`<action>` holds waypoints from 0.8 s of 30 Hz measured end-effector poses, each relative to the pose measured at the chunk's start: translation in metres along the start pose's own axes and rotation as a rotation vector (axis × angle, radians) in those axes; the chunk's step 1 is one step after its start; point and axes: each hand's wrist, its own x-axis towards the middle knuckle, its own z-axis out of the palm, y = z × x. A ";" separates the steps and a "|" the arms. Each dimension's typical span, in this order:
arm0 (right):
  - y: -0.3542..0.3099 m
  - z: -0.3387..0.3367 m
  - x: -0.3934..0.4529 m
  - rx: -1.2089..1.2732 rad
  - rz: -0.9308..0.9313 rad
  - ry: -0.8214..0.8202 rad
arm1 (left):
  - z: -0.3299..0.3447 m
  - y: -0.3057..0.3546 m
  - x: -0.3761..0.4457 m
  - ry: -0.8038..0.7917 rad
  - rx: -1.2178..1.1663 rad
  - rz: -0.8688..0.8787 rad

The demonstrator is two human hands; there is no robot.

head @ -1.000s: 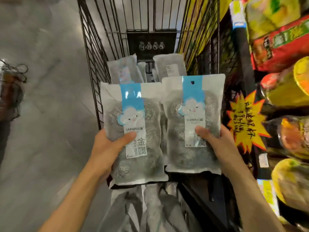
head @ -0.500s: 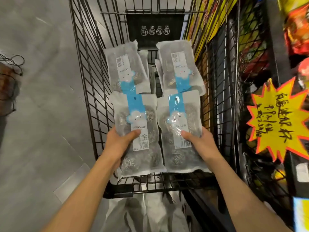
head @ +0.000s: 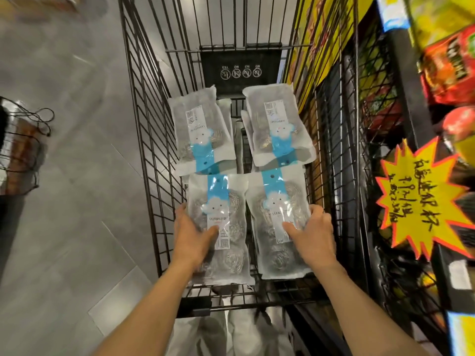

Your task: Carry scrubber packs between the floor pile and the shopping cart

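from my remote seat i read everything off the black wire shopping cart. nearest me, at the cart's near end, my left hand has its grip closed on the left scourer pack: thumb laid across the white label on top, fingers wrapped round the pack's left edge. beside it my right hand has its grip closed on the right scourer pack the same way, thumb on the front, fingers curled round the right edge. these 2 packs lie side by side, blue header strips pointing away from me, low inside the cart near its floor; i cannot tell whether they rest on it. through the clear plastic i see coiled metal scourers.

further into the cart lie 2 more of the same packs, turned the other way so their blue strips face mine: the far left pack and the far right pack, with other packs partly hidden beneath them. their near edges just overlap the tops of the 2 i hold.

at the cart's far end hangs a black plate with round icons. right of the cart stands a shelf with a yellow starburst price sign and red and yellow goods. left of the cart is grey floor.
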 end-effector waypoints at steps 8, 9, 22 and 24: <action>-0.048 -0.058 -0.027 -0.240 -0.304 -0.054 | -0.046 0.046 -0.031 -0.140 0.711 0.413; -0.058 -0.071 -0.034 -0.244 -0.340 -0.047 | -0.057 0.060 -0.037 -0.156 0.743 0.464; -0.180 -0.238 -0.132 -0.212 -0.557 0.250 | -0.206 0.263 -0.097 0.057 0.954 1.100; -0.195 -0.248 -0.152 -0.210 -0.541 0.313 | -0.223 0.283 -0.100 0.072 0.953 1.206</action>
